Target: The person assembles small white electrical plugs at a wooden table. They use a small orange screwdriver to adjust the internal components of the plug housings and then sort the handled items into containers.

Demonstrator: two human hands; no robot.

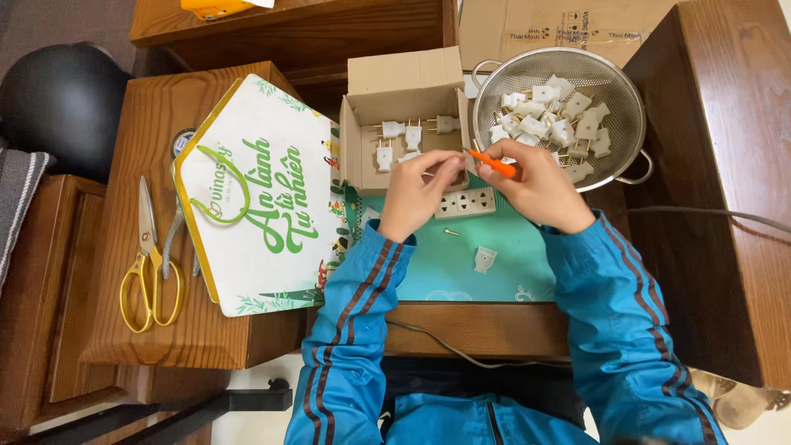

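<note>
My left hand (420,191) pinches a small part at its fingertips, mostly hidden by the fingers, just above a white socket strip (465,203). My right hand (537,185) grips an orange-handled screwdriver (494,166) whose tip points left toward that part. Both hands hover over a teal mat (511,264). On the mat lie a white plug half (484,259) and a small brass pin (452,232). An open cardboard box (400,124) behind the hands holds several white two-pin plugs. A metal colander (560,115) to the right holds many more white plugs.
A white house-shaped gift bag (255,198) with green lettering lies to the left. Yellow-handled scissors (148,264) and pliers (175,239) rest on the wooden stool at far left. A dark helmet (62,99) sits at upper left. A cable (709,213) crosses the right wooden surface.
</note>
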